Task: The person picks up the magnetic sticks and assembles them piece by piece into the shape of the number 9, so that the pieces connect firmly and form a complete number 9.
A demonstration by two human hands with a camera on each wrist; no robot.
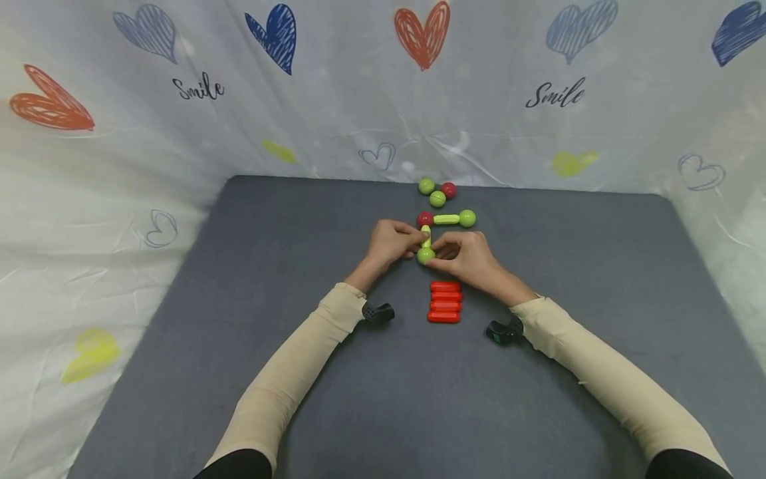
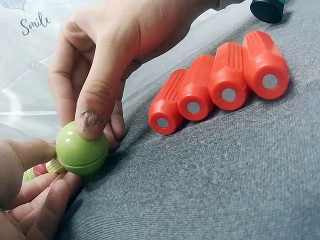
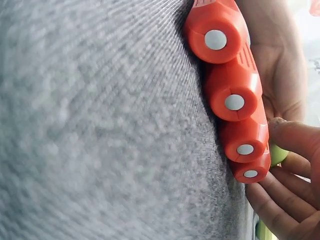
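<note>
My left hand (image 1: 393, 243) pinches a short yellow-green rod (image 1: 426, 238) between thumb and fingers. The rod runs from a red ball (image 1: 425, 219) at its far end to a green ball (image 1: 425, 256) at its near end. My right hand (image 1: 469, 258) grips that near green ball, its thumb on the near side, as the left wrist view shows. From the red ball a second yellow-green rod (image 1: 446, 219) extends right to another green ball (image 1: 467, 218). In the right wrist view the gripped green ball (image 3: 277, 155) is mostly hidden behind red rods.
Several red rods (image 1: 445, 303) lie side by side just in front of my hands, grey metal discs (image 2: 228, 95) in their ends. Beyond the joined pieces are two loose green balls (image 1: 437, 199) and a loose red ball (image 1: 448, 190), near the grey table's (image 1: 299, 219) back edge.
</note>
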